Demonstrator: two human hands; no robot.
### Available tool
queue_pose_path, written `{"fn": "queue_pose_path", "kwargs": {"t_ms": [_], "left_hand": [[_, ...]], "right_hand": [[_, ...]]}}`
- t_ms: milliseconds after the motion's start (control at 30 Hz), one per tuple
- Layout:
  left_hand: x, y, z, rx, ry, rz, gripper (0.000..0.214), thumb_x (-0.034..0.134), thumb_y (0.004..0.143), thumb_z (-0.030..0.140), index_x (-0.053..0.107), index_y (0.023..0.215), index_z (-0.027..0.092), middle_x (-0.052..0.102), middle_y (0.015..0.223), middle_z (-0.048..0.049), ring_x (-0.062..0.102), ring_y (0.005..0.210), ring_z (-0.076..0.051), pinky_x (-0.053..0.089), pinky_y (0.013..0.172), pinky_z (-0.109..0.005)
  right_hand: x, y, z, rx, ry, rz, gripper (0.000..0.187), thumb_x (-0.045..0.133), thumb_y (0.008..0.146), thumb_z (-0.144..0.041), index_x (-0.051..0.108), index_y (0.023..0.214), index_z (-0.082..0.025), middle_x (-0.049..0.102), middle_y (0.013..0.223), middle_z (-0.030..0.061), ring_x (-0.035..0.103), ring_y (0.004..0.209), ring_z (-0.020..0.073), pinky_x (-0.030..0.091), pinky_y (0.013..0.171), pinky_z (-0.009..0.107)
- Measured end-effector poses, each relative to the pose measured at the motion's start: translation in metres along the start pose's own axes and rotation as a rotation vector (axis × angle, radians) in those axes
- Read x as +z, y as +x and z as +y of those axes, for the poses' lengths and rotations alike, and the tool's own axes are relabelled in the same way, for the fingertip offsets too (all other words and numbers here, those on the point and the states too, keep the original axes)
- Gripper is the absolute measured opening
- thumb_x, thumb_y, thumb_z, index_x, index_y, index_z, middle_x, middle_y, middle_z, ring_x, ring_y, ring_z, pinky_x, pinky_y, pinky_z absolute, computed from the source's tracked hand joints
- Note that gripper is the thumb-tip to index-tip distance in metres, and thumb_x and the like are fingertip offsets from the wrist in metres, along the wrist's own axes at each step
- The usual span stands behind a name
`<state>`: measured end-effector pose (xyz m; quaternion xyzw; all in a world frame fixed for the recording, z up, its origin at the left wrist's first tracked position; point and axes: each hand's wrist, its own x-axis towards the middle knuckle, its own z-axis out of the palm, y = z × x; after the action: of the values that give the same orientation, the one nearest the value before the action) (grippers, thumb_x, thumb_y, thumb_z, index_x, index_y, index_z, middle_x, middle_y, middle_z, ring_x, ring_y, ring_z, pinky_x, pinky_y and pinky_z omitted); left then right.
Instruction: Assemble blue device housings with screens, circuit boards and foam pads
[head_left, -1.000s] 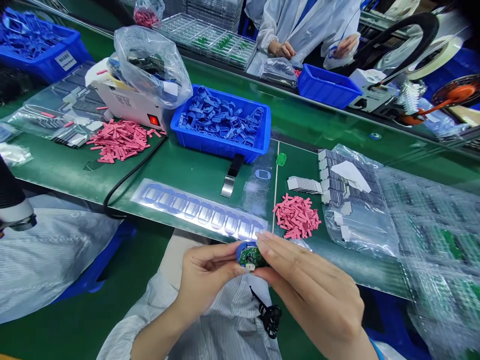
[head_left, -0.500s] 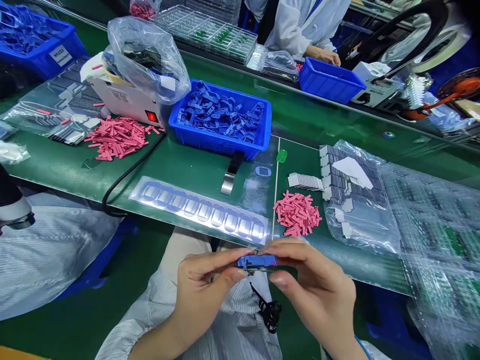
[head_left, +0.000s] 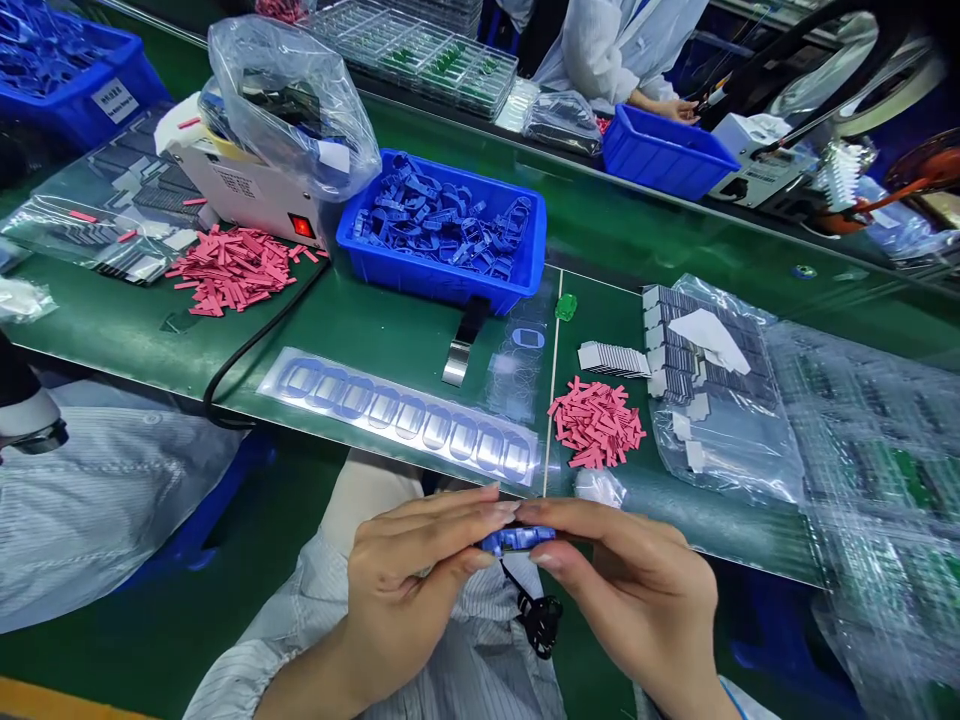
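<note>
Between my two hands, just in front of the bench edge, is a small blue plastic housing (head_left: 517, 541), seen edge-on. My left hand (head_left: 420, 575) pinches its left end, thumb below and fingers above. My right hand (head_left: 630, 590) grips the right end in the same way. Fingertips cover most of its top. Beyond my hands lies a clear strip of oval film stickers (head_left: 409, 418). A heap of pink strips (head_left: 598, 424) lies past my right hand, with a small clear plastic bag (head_left: 600, 487) at the bench edge.
A blue bin (head_left: 442, 285) of blue housings stands mid-bench, beside a white box with a red switch (head_left: 302, 226). Left of it lie more pink strips (head_left: 232, 270) and a black cable (head_left: 262, 335). Bagged grey parts (head_left: 720, 400) lie right. A co-worker's hand (head_left: 671, 108) is across the bench.
The blue housing has tilted in my hands, showing a different edge. My left fingers have come further over its top. The co-worker's hand has shifted right.
</note>
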<state>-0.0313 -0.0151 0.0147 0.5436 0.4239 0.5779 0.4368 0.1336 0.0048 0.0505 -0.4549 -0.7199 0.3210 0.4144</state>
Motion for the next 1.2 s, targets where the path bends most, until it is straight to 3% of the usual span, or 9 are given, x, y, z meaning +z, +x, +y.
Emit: {"fn": "queue_pose_path", "kwargs": {"t_ms": [133,267,433,533,700,800,933,1033,1200], "left_hand": [[0.002,0.000,0.000,-0.076,-0.010,0.028,0.031,0.068,0.078,0.014,0.072,0.101,0.034,0.078,0.094,0.0019,0.074,0.087,-0.022,0.062,0.078,-0.030],[0.005,0.001,0.000,-0.161,-0.079,0.068,0.027,0.069,0.078,0.017,0.074,0.097,0.035,0.078,0.093,0.0033,0.074,0.084,-0.019,0.061,0.077,-0.025],[0.005,0.001,0.004,-0.125,-0.083,0.023,0.028,0.070,0.077,0.015,0.074,0.098,0.033,0.078,0.090,0.0014,0.074,0.082,-0.020,0.062,0.074,-0.027],[0.004,0.004,0.003,-0.183,-0.098,-0.007,0.024,0.068,0.079,0.019,0.075,0.097,0.033,0.079,0.087,0.0004,0.075,0.078,-0.020,0.062,0.069,-0.026],[0.000,0.008,-0.004,-0.155,-0.062,-0.140,0.056,0.083,0.062,0.018,0.067,0.113,0.034,0.077,0.100,-0.0007,0.073,0.087,-0.024,0.060,0.078,-0.028],[0.000,0.009,-0.005,-0.122,0.013,-0.122,0.049,0.079,0.065,0.010,0.071,0.106,0.036,0.078,0.092,0.0014,0.075,0.078,-0.021,0.062,0.070,-0.025],[0.002,0.008,-0.004,-0.163,-0.011,-0.099,0.046,0.080,0.063,0.010,0.072,0.101,0.036,0.079,0.088,0.0022,0.075,0.075,-0.021,0.062,0.067,-0.025],[0.004,0.008,-0.005,-0.179,-0.042,-0.087,0.044,0.081,0.063,0.012,0.073,0.099,0.035,0.079,0.086,0.0013,0.075,0.072,-0.022,0.062,0.064,-0.026],[0.007,0.011,-0.007,-0.138,-0.019,-0.093,0.045,0.081,0.062,0.012,0.073,0.098,0.038,0.079,0.086,0.0031,0.075,0.071,-0.020,0.062,0.065,-0.023]], "right_hand": [[0.000,0.000,0.005,0.039,0.019,-0.028,0.006,0.063,0.085,-0.025,0.068,0.087,-0.023,0.075,0.074,0.0002,0.070,0.059,0.0140,0.059,0.056,0.020],[-0.005,-0.001,0.014,0.072,0.150,-0.148,0.018,0.065,0.083,-0.037,0.067,0.096,-0.024,0.075,0.079,0.0001,0.071,0.067,0.0139,0.059,0.060,0.020],[-0.006,-0.007,0.014,0.035,0.120,-0.053,0.021,0.068,0.079,-0.015,0.068,0.097,-0.026,0.076,0.082,-0.0016,0.072,0.068,0.0141,0.059,0.063,0.021],[-0.005,-0.008,0.014,0.113,0.177,-0.028,0.015,0.066,0.079,-0.014,0.070,0.091,-0.023,0.076,0.078,0.0004,0.071,0.061,0.0147,0.059,0.056,0.022],[-0.004,-0.010,0.023,0.293,0.394,-0.087,0.015,0.062,0.085,-0.026,0.064,0.099,-0.023,0.070,0.058,-0.0028,0.067,0.050,0.0132,0.055,0.048,0.019],[-0.006,-0.014,0.028,0.231,0.341,-0.070,0.017,0.060,0.087,-0.031,0.065,0.103,-0.026,0.074,0.074,-0.0002,0.068,0.056,0.0115,0.055,0.051,0.018],[-0.011,-0.017,0.032,0.054,0.165,-0.068,0.030,0.069,0.080,-0.033,0.066,0.109,-0.029,0.073,0.095,0.0030,0.069,0.082,0.0166,0.059,0.066,0.025],[-0.016,-0.017,0.035,-0.028,0.107,-0.089,0.037,0.072,0.077,-0.027,0.064,0.114,-0.029,0.070,0.103,0.0043,0.067,0.095,0.0195,0.059,0.079,0.032],[-0.020,-0.015,0.036,-0.104,0.022,-0.112,0.039,0.069,0.080,-0.023,0.060,0.118,-0.026,0.069,0.109,0.0053,0.067,0.099,0.0177,0.058,0.083,0.030]]}}
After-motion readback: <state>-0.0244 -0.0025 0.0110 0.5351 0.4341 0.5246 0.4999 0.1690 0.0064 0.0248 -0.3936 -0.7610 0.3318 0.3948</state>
